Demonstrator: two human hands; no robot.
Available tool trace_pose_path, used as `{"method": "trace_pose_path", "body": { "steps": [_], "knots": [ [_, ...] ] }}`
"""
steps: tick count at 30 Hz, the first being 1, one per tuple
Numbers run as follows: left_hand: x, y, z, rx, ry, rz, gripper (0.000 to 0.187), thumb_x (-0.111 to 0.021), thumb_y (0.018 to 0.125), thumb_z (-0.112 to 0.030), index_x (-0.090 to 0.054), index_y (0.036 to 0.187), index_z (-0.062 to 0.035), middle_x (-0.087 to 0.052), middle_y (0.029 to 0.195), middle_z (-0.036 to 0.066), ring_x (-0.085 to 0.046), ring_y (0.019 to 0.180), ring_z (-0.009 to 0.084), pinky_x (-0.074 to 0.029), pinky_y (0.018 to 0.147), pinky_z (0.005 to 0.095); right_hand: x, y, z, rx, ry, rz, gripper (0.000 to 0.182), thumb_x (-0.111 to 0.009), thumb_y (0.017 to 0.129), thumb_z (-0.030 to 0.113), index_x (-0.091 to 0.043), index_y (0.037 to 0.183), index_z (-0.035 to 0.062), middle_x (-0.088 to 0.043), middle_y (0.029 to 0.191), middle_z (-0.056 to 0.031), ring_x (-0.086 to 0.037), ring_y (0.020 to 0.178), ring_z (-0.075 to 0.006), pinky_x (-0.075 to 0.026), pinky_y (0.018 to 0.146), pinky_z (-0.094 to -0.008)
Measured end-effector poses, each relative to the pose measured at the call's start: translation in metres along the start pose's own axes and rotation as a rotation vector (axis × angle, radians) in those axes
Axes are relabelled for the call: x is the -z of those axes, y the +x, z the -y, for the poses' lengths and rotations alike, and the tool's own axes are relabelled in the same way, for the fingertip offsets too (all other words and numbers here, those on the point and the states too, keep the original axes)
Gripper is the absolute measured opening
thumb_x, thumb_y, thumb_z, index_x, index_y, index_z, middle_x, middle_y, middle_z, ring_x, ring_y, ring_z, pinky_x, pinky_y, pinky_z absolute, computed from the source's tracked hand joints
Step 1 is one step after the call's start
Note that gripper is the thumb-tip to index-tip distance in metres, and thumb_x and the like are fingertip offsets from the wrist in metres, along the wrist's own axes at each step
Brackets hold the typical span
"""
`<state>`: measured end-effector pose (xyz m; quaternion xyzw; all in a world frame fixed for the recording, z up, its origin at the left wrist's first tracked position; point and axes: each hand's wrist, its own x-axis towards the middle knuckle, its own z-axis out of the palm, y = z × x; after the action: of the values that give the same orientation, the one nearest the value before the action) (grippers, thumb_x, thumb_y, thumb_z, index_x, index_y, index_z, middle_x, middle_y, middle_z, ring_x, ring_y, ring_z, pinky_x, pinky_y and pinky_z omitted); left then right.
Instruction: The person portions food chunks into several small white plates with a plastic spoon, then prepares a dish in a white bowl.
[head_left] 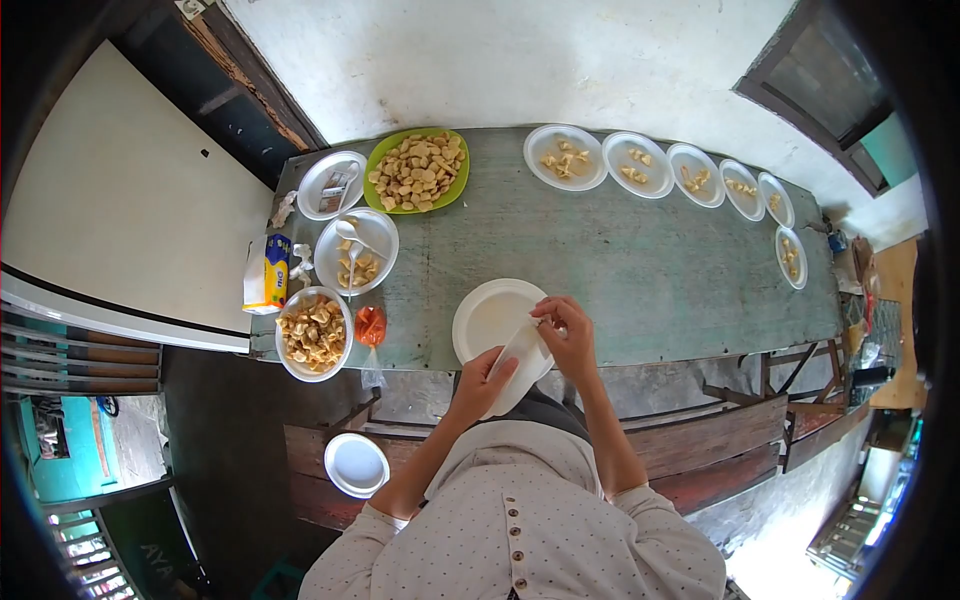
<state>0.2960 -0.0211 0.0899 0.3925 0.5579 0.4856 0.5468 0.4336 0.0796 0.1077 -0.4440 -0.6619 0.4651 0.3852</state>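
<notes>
A white foam plate [518, 368] is held tilted, nearly edge-on, in front of my body. My left hand [480, 387] grips its lower left side, with the thumb along the surface. At its upper right edge, the fingers of my right hand [566, 335] are pinched together on the rim. Behind and partly under it, another round white plate [484, 312] lies at the table's near edge, with no food showing on its visible part.
On the table [640, 280], a green plate of pale chunks [418, 170], a bowl of folded snacks [314, 332], spoons in a bowl [350, 250], a tissue pack [267, 275] and an orange bag [371, 325] stand left. Several portioned plates [566, 158] line the back right. A bench [700, 450] holds a white plate [356, 465].
</notes>
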Motion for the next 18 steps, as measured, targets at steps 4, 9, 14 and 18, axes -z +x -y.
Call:
{"method": "trace_pose_path", "body": {
  "steps": [4, 9, 14, 18],
  "knots": [
    [0.002, 0.004, 0.009, -0.068, -0.006, -0.059, 0.022, -0.054, 0.087, -0.017, -0.058, 0.095, 0.0026, -0.059, 0.078, 0.003, -0.051, 0.07, 0.007, -0.042, 0.062, 0.0226, -0.013, -0.014, 0.022, 0.218, -0.114, 0.0, 0.015, -0.059, 0.069, -0.001, -0.061, 0.083, 0.0034, -0.058, 0.087, -0.0101, -0.058, 0.077, -0.0216, -0.046, 0.065, -0.0302],
    [0.004, 0.001, 0.007, -0.167, 0.089, -0.091, 0.021, -0.055, 0.085, -0.014, -0.057, 0.096, 0.0034, -0.06, 0.077, 0.005, -0.051, 0.069, 0.0075, -0.042, 0.062, 0.0233, -0.016, -0.02, 0.022, 0.284, -0.124, 0.052, 0.016, -0.061, 0.067, -0.003, -0.061, 0.082, 0.0029, -0.057, 0.084, -0.0112, -0.058, 0.076, -0.0249, -0.047, 0.064, -0.032],
    [0.004, -0.003, -0.007, -0.135, 0.088, -0.049, 0.019, -0.056, 0.084, -0.012, -0.058, 0.094, 0.0033, -0.059, 0.076, 0.006, -0.051, 0.068, 0.0074, -0.042, 0.061, 0.0232, -0.006, -0.008, 0.013, 0.196, -0.171, -0.157, 0.016, -0.06, 0.066, -0.004, -0.061, 0.081, 0.0011, -0.058, 0.081, -0.0115, -0.058, 0.07, -0.0218, -0.046, 0.064, -0.0291],
    [0.003, -0.002, -0.01, -0.156, 0.097, -0.046, 0.018, -0.055, 0.085, -0.012, -0.058, 0.094, 0.0032, -0.059, 0.076, 0.005, -0.051, 0.068, 0.0073, -0.042, 0.061, 0.0227, -0.006, -0.014, 0.023, 0.174, -0.166, -0.134, 0.016, -0.06, 0.066, -0.003, -0.061, 0.082, 0.0022, -0.058, 0.081, -0.012, -0.059, 0.072, -0.0249, -0.047, 0.064, -0.0309]
  ]
}}
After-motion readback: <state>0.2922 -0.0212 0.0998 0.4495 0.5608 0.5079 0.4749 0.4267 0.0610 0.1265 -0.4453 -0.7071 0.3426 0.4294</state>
